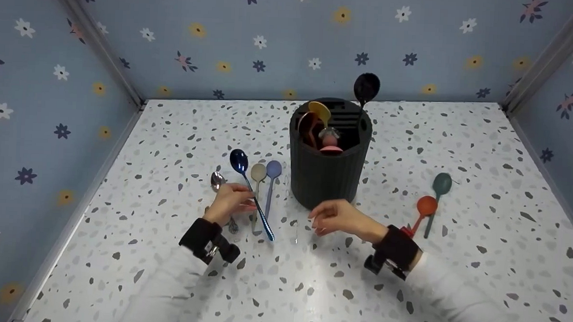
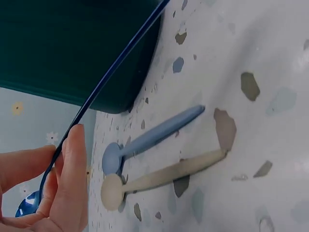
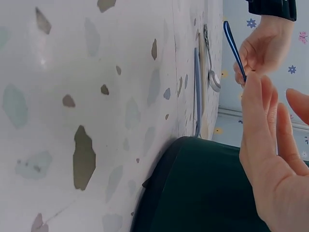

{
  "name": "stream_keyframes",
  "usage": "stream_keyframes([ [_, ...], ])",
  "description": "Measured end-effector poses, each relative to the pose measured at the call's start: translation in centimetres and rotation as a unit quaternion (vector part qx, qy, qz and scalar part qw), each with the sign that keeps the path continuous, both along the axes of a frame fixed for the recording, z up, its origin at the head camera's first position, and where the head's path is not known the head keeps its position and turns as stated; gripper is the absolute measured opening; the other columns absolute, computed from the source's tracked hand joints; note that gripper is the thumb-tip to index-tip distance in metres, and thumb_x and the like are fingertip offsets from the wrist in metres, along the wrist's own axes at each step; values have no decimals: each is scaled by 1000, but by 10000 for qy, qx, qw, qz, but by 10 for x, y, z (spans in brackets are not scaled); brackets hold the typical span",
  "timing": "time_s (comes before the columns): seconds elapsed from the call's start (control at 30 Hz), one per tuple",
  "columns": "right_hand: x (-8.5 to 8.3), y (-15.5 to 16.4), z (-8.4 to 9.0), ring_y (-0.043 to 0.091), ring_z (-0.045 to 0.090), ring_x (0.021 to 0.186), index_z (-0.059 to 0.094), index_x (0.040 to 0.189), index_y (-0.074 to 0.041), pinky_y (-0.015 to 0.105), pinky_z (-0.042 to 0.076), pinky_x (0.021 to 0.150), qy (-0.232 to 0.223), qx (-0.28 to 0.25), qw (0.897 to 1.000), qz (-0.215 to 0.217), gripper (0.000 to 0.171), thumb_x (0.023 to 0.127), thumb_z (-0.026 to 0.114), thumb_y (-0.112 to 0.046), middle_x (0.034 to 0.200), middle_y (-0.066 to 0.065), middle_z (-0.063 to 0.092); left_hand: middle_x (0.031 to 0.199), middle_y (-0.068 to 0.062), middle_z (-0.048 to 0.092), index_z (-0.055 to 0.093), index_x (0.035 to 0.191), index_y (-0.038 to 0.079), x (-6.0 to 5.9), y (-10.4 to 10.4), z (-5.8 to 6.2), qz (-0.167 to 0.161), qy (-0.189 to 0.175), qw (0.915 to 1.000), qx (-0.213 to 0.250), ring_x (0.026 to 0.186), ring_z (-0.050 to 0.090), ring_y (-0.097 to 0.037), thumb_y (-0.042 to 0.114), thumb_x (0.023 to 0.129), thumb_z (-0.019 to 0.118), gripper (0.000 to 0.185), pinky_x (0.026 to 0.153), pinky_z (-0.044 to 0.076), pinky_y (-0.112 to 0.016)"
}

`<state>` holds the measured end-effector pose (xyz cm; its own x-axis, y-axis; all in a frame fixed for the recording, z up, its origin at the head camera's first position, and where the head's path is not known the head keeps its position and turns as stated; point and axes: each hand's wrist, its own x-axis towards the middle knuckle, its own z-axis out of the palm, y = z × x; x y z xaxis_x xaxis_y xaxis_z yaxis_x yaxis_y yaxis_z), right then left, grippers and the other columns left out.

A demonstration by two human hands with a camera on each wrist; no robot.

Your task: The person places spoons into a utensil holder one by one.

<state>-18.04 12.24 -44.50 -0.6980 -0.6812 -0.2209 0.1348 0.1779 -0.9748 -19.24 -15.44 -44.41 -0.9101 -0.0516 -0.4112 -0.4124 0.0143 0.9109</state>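
Two hands work in front of the dark holder (image 1: 329, 155), and we take the lifting of the blue metal spoon (image 1: 250, 194) to be the step in hand. Our left hand (image 1: 230, 203), to the left of the holder, pinches that spoon's thin handle between thumb and fingers; the left wrist view shows the handle running up past the thumb (image 2: 72, 169) with the bowl low behind the fingers. The spoon stands tilted, its bowl raised toward the holder's left side and its tail pointing back toward us. Our right hand (image 1: 338, 217), just in front of the holder, hangs loosely curled and holds nothing.

To do this well, we judge the pinch should sit nearer the handle's middle, so the heavy bowl does not swing. We should lift it clear of the beige spoon (image 1: 257, 179) and the pale blue spoon (image 1: 271, 177) lying just beside it, left of the holder, and of the silver spoon (image 1: 217, 180) farther left.

Right of the holder lie an orange spoon (image 1: 424, 208) and a green spoon (image 1: 440, 187), close together. Several spoons already stand inside the holder, a black one (image 1: 366, 88) highest. Everything rests on a white speckled tabletop (image 1: 485, 155), walled with blue flowered panels (image 1: 272, 39) behind and to both sides of the holder.
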Motion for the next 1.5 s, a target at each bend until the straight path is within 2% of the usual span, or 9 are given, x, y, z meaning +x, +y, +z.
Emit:
stream_keyframes([
  [0.37, 4, -12, 5, 21, 61, 80, 50, 112, 13, 46, 50, 80, 24, 86, 9998, 169, 33, 82, 54, -1, 91, 22, 59, 74, -10, 55, 47, 99, -13, 16, 30, 20, -106, 427, 9987, 238, 57, 57, -14, -8, 80, 56, 22, 59, 56, -26],
  [0.43, 6, -14, 6, 25, 61, 83, 50, 113, 12, 46, 50, 80, 9, 87, 9998, 186, 33, 82, 54, -1, 94, 27, 57, 74, -10, 55, 46, 100, -14, 19, 36, 23, -126, 502, 9982, 304, 57, 57, -14, -9, 80, 55, 23, 59, 56, -26],
  [0.73, 10, -17, 8, 35, 58, 89, 51, 115, 9, 50, 48, 82, -10, 55, 9990, 454, 35, 84, 57, -5, 98, 29, 55, 73, -10, 54, 48, 94, -10, 29, 53, 32, -228, 838, 9947, 553, 58, 57, -14, -11, 79, 55, 16, 58, 56, -27],
  [1.03, 15, -22, 20, 20, 62, 79, 52, 112, 8, 51, 49, 79, 229, 10, 9987, 445, 33, 83, 59, -4, 89, 9, 60, 75, -9, 53, 48, 91, -8, 36, 64, 46, -350, 1102, 9913, 628, 60, 57, -15, -11, 79, 55, 14, 60, 56, -30],
  [1.33, 19, -23, 36, 13, 61, 73, 57, 102, 6, 39, 54, 71, 645, 134, 9974, 280, 24, 82, 62, -8, 87, 9, 64, 79, -10, 51, 48, 92, -7, 42, 74, 65, -452, 1407, 9865, 705, 63, 56, -15, -9, 79, 56, 15, 61, 56, -31],
  [1.5, 20, -21, 55, 13, 61, 74, 58, 101, 5, 34, 54, 69, 942, 225, 9951, 216, 26, 81, 64, -11, 88, 8, 64, 78, -9, 51, 47, 91, -10, 43, 77, 83, -668, 1902, 9775, 623, 62, 57, -14, -10, 80, 56, 14, 62, 56, -32],
])
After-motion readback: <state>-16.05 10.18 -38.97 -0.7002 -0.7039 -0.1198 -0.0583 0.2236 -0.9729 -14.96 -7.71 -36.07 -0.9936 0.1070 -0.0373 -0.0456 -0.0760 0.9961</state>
